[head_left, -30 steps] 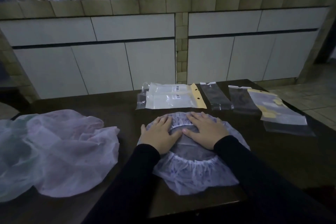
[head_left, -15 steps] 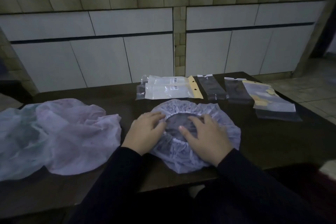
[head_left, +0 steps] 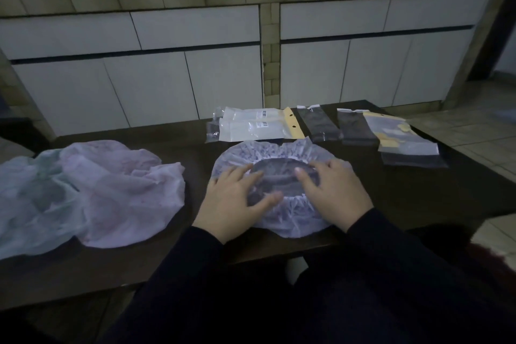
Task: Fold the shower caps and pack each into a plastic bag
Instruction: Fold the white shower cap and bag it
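A shower cap (head_left: 282,156) is laid flat on the dark table (head_left: 418,190), with its round opening facing up and its frilly rim all around. It is pressed down by both hands. The left hand (head_left: 234,201) is spread wide on the left side of the cap, with the fingers out and nothing gripped. The right hand (head_left: 332,190) is spread on the right side in the same way. The step in hand seems to be the flattening of the cap before it is folded. For this to be done well, the air should be pushed out from the middle to the rim, and the rim should be made even, so that the two halves can be matched when one side is laid over the other. The thin cloth can be bunched easily, so soft, slow strokes are best. A pile of loose caps (head_left: 92,190) is waiting on the left. Plastic bags (head_left: 257,127) are lined up behind the cap, near the far edge, ready to be filled.
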The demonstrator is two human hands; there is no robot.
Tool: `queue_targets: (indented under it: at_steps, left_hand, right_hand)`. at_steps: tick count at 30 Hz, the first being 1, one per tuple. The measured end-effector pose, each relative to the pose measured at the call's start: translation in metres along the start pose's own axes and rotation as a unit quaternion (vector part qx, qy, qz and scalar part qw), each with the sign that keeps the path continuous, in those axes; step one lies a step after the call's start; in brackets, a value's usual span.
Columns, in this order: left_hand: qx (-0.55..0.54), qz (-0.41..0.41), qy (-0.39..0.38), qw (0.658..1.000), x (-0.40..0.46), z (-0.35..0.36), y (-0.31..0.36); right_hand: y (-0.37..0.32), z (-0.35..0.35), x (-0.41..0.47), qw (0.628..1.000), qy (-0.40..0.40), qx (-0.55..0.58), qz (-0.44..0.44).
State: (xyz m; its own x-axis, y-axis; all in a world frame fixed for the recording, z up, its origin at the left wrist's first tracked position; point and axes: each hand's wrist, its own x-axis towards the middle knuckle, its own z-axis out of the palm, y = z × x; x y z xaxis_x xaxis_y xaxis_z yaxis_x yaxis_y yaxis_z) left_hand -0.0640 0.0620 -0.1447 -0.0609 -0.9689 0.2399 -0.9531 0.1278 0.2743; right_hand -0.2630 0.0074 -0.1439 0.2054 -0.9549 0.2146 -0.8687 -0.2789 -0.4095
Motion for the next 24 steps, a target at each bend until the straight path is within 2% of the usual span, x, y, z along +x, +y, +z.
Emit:
queue_targets:
  at_steps: [3, 9, 13, 15, 17, 19, 21, 24]
  left_hand:
    - [0.015, -0.022, -0.141, 0.99, -0.001, 0.004, 0.003]
    - [0.033, -0.043, -0.217, 0.975, 0.006, -0.005, -0.017]
    - [0.022, -0.044, -0.213, 0.976, 0.004, -0.008, -0.021]
    - [0.015, -0.047, -0.198, 0.979, 0.002, -0.011, -0.014]
    - [0.03, -0.036, -0.141, 0.989, 0.002, -0.018, -0.005]
    - [0.034, -0.023, -0.047, 0.998, 0.007, -0.023, 0.002]
    - [0.026, -0.019, -0.007, 0.999, 0.014, -0.021, 0.005]
    - [0.051, -0.051, -0.095, 0.993, 0.019, -0.004, -0.004]
  right_hand:
    - [0.001, 0.015, -0.004, 0.997, -0.063, -0.035, 0.001]
    - [0.016, 0.011, 0.01, 0.983, -0.152, -0.091, -0.047]
    - [0.021, 0.006, 0.013, 0.981, -0.158, -0.093, -0.071]
    - [0.02, 0.005, 0.01, 0.984, -0.128, -0.088, -0.089]
    - [0.018, 0.001, 0.012, 0.989, -0.052, -0.073, -0.12]
    - [0.016, -0.004, 0.02, 0.985, 0.012, -0.07, -0.16]
    - [0.019, -0.003, 0.028, 0.982, -0.026, -0.075, -0.172]
    - [0.025, 0.004, 0.032, 0.967, -0.181, -0.131, -0.12]
